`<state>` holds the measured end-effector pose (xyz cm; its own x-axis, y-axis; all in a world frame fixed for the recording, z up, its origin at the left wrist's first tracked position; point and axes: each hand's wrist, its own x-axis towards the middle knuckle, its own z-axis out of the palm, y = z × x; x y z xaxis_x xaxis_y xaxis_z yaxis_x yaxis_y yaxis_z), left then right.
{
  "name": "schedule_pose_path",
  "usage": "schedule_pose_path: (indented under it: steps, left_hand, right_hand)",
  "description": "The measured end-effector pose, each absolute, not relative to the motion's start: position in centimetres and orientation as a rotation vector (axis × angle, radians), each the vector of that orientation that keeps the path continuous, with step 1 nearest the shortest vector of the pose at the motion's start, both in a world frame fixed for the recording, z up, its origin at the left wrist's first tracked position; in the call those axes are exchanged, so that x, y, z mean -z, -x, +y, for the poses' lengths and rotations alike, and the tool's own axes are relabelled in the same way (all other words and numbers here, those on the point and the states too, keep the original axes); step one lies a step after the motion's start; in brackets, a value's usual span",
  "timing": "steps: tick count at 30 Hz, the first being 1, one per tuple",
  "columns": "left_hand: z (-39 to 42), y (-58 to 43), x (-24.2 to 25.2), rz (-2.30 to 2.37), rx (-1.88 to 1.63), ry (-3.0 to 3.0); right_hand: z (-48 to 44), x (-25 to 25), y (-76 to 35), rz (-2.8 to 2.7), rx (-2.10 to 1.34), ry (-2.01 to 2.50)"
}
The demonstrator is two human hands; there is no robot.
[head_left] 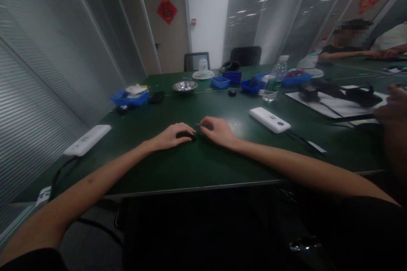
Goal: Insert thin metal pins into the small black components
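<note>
My left hand (173,135) rests on the green table (152,173), its fingers curled round a small black rounded object (190,136). Most of that object is hidden by the thumb and fingers, so its kind is unclear. Just to the right, my right hand (218,130) is closed in a pinch. From its fingertips a thin, light, metal-looking rod (199,125) points left towards the black object, with a small gap between them. The rest of the rod is hidden in the hand.
White power banks (269,119) with black cables lie on both sides. Behind stand a metal bowl (185,87), a blue tray (129,97), several other blue trays and a water bottle (275,80). A white board (330,106) carries black gear at right. Other people sit at far right.
</note>
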<state>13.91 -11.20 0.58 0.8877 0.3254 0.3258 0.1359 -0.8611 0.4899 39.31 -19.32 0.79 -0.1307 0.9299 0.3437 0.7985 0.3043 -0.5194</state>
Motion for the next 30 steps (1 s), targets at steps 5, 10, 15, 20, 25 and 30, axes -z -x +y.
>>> schedule_pose_path:
  steps: [5,10,15,20,25,30]
  left_hand:
    - [-10.6,-13.3,-0.4,0.368,-0.559,-2.641]
    - [-8.9,-11.5,-0.2,0.506,-0.598,-2.622]
    - [-7.7,-10.1,-0.2,0.585,-0.573,-2.581]
    - [-7.3,-9.8,-0.5,0.571,-0.531,-2.590]
    - [-7.0,-9.4,-1.0,0.613,-0.462,-2.614]
    - [-5.3,-7.7,-1.3,0.764,-0.413,-2.639]
  right_hand:
    - [-19.7,-1.2,-39.2,-1.969,-0.299,1.524]
    - [-19.8,-1.3,-39.2,-1.977,-0.314,1.522]
    - [-19.7,-1.3,-39.3,-1.993,-0.323,1.494]
    - [-19.8,-1.3,-39.3,-2.009,-0.308,1.499]
    - [-19.7,-1.1,-39.4,-2.016,-0.296,1.488]
    - [-19.5,-0.9,-39.4,-2.009,-0.309,1.481]
